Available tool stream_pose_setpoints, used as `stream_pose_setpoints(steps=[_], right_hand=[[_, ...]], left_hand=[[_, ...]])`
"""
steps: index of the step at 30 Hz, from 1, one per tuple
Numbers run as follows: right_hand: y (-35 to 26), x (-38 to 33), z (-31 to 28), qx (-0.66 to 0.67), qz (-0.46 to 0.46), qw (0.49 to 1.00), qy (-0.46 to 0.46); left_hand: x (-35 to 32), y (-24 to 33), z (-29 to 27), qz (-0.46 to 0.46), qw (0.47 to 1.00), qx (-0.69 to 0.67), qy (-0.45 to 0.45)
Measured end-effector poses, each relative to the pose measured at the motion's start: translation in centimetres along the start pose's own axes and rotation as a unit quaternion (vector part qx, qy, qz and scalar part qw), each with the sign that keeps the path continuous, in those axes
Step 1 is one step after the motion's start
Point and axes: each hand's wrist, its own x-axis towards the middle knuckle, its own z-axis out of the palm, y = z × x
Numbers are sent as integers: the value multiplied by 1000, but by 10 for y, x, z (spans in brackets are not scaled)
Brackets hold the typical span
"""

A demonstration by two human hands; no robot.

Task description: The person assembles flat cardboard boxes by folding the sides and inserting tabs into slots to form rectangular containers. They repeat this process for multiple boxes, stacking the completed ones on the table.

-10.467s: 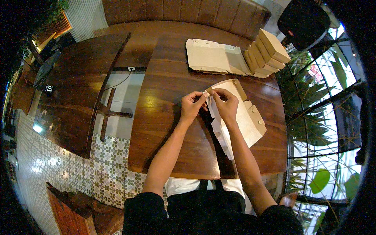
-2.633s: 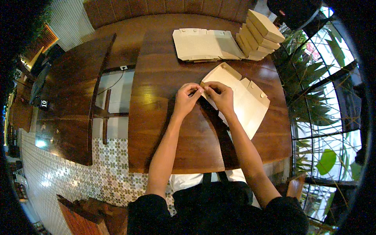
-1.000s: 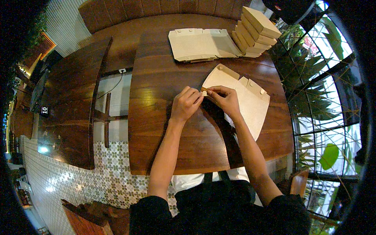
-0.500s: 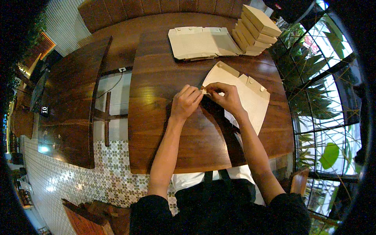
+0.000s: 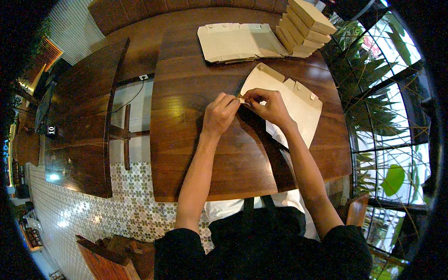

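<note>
A flat, unfolded cardboard box [image 5: 293, 105] with slotted flaps and round tabs lies at a slant on the dark wooden table, partly under my right forearm. At its left corner, my left hand [image 5: 220, 113] and my right hand [image 5: 269, 108] meet with fingertips closed in a pinch. Between them shows a small pale cardboard tab [image 5: 242, 100]. My fingers hide whether that tab is joined to the box. Both hands are just above the table.
Another flattened cardboard box [image 5: 240, 41] lies at the far side of the table [image 5: 186, 154]. Beside it leans a stack of folded boxes [image 5: 305, 30]. A second table [image 5: 84, 126] stands to the left, across a gap. Plants and a gridded window [image 5: 392, 140] border the right.
The whole view has shifted slightly, with the table and boxes a little higher in the picture. My hands stay pinched at the same corner, with little finger movement.
</note>
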Motion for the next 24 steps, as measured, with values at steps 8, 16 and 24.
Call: stream_pose_setpoints(steps=[8, 16, 24], right_hand=[[2, 4, 0, 15, 31, 999, -5], [-1, 5, -4, -6, 23, 999, -34], [13, 0, 7, 20, 24, 999, -25]], left_hand=[[-2, 0, -1, -8, 1000, -4, -22], [2, 3, -2, -19, 1000, -1, -2], [4, -2, -4, -55, 996, -45, -47]])
